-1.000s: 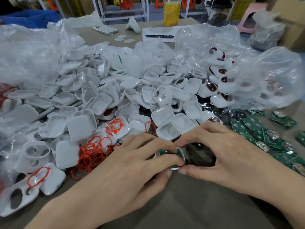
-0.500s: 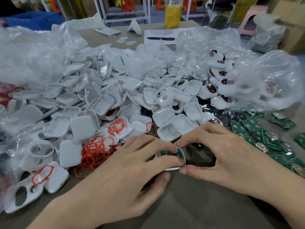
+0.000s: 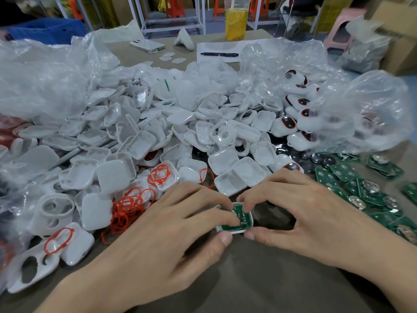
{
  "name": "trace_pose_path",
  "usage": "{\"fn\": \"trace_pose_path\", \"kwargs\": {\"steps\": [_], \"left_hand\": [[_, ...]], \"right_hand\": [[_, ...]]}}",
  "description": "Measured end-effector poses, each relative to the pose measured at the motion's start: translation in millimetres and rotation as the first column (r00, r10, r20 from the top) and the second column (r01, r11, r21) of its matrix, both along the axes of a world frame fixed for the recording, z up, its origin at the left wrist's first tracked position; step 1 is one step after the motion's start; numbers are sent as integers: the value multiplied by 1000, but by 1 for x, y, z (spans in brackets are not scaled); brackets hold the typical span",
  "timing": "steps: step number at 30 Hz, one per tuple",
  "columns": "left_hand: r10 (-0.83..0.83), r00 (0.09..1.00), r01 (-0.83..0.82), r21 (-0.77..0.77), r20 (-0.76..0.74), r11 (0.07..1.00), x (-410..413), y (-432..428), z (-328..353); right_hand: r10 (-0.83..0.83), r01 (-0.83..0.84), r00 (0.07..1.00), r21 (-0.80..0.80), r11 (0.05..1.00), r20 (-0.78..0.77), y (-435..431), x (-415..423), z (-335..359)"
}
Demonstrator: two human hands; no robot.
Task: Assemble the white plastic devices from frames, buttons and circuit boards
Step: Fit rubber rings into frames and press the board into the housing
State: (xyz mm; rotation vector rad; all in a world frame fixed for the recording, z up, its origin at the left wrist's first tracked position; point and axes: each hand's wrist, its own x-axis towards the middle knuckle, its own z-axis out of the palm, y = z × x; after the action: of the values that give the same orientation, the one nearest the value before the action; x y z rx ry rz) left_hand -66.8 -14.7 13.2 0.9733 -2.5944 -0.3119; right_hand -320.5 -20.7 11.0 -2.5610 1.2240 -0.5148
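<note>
A small white frame point(image 3: 234, 232) lies on the brown table point(image 3: 259, 281), at the centre and close to the viewer, with a green board point(image 3: 239, 213) sitting inside it. Both hands hold it. The left hand point(image 3: 158, 240) pinches it, thumb against the near edge and curled forefinger pressing down on the board. The right hand point(image 3: 300, 213) pinches the right side, thumb at the near corner and forefinger tip on the far edge. Its other fingers arch over a dark gap whose contents cannot be made out. The step in hand looks like seating the board in the frame. Whether it is fully home cannot be told, since fingers cover much of it. The next move probably calls for even pressure at the corners until the board sits flush, then a shell from the pile to close the device. Just behind the hands spreads a great heap of white shells point(image 3: 135, 143), with loose red bands point(image 3: 128, 206) on its near left side. To the right lie spare boards point(image 3: 365, 195), green and scattered close together, and behind them black buttons point(image 3: 316, 159). Above those, a clear bag point(image 3: 372, 105) holds finished devices point(image 3: 286, 124). At the far edge of the table are a yellow drink point(image 3: 235, 23), a pen point(image 3: 218, 54) and a phone point(image 3: 146, 45).
</note>
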Motion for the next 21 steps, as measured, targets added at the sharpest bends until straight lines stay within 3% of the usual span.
{"fn": "trace_pose_path", "kwargs": {"steps": [21], "left_hand": [[24, 1000, -24, 25, 11, 999, -1, 2, 2]], "right_hand": [[65, -66, 998, -32, 997, -11, -4, 0, -4]]}}
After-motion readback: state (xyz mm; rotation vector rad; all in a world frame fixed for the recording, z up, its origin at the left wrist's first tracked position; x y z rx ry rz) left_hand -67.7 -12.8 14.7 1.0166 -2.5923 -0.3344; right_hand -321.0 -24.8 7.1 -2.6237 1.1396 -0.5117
